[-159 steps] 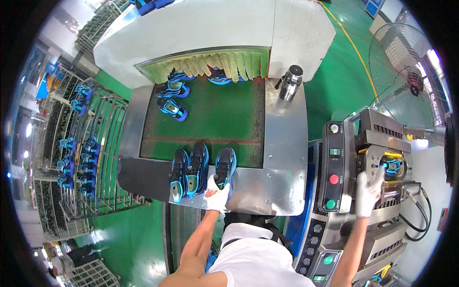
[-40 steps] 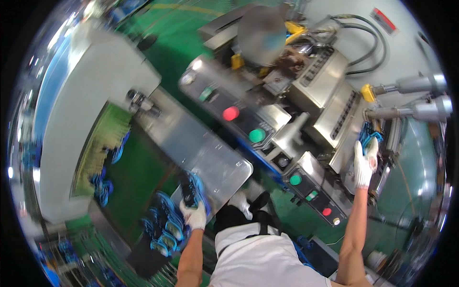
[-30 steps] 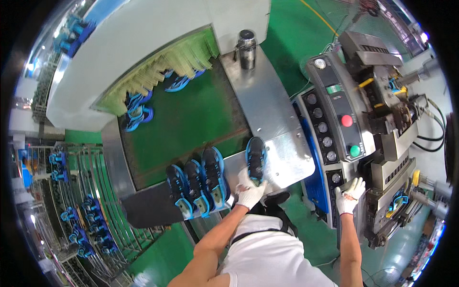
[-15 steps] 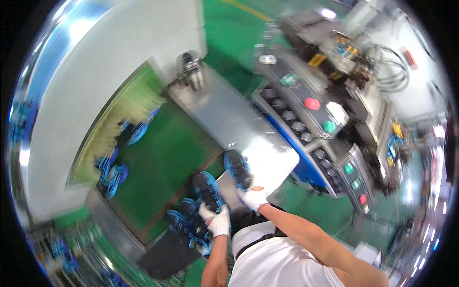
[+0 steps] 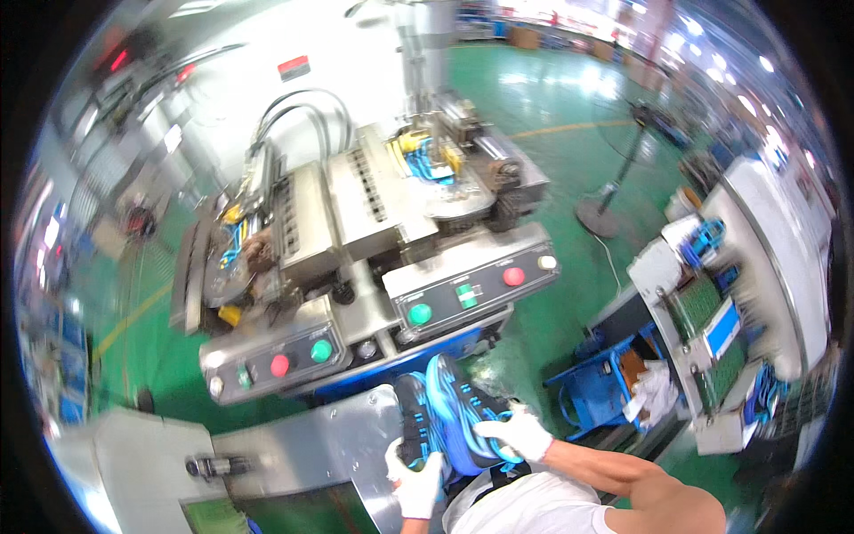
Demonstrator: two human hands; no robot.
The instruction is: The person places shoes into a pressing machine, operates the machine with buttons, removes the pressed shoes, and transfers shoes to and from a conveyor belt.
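A black shoe is gripped at its heel by the left hand — a blue-soled shoe beside it, near its heel, by the right hand.

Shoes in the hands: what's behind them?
Around the two shoes: steel tabletop to the left, blue machine panel past their far ends, green floor to the right. Whatever lies directly behind is covered; can't tell.

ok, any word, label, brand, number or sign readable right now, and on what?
None readable.
Left control panel: markings too small and blurred.
Right control panel: markings too small.
Red sign: too blurred.
Shoes: no readable text.
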